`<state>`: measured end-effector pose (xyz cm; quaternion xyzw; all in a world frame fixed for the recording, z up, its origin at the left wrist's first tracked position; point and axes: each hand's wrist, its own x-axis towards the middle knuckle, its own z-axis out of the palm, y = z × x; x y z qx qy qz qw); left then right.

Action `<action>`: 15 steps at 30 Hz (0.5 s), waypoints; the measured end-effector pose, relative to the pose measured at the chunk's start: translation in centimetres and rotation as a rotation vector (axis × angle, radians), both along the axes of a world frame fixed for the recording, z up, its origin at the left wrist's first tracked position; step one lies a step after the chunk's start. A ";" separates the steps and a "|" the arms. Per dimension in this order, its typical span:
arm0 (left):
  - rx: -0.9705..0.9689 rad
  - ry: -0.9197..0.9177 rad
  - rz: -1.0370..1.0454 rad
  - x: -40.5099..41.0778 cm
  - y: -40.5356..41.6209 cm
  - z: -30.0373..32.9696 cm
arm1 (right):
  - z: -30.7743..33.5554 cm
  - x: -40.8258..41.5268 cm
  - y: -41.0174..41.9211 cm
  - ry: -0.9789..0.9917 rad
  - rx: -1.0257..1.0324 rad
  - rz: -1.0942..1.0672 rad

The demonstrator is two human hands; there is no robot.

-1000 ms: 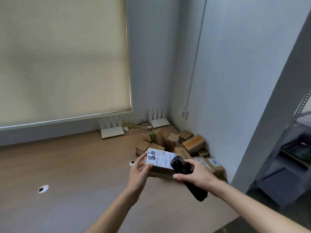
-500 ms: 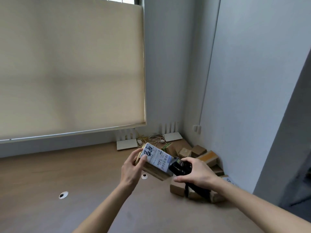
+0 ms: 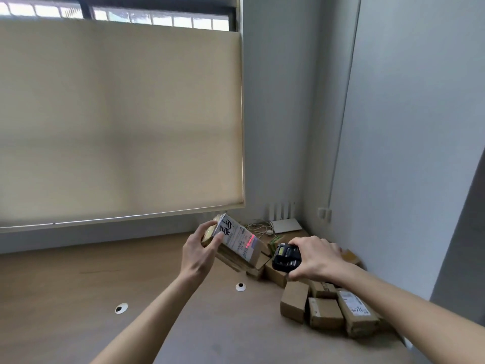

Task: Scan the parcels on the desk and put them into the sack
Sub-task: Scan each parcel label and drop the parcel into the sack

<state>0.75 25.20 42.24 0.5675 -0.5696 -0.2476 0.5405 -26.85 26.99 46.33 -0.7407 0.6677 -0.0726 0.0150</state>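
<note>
Two hands work above the desk (image 3: 78, 298). Nearest the camera, loose parcels (image 3: 325, 310) lie at the right desk edge. Above them, the right hand (image 3: 316, 257) grips a black scanner (image 3: 285, 258), its head pointing left. Just left of it, the left hand (image 3: 198, 252) grips the held parcel (image 3: 236, 241) by its upper-left end; the long axis slopes down toward the scanner, and a red line crosses the label. No sack is in view. Farther back, cables (image 3: 258, 227) lie by the wall.
</note>
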 end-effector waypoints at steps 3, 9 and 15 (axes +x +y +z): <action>-0.003 0.007 0.009 0.2 -0.1 0.0 | 0.2 0.3 -0.2 0.004 -0.012 -0.011; -0.004 0.008 0.027 0.7 -0.4 -0.2 | 0.4 0.7 -0.6 0.004 -0.031 0.021; 0.000 0.005 0.039 0.7 -0.3 -0.3 | 0.6 0.8 -0.7 0.011 -0.023 0.041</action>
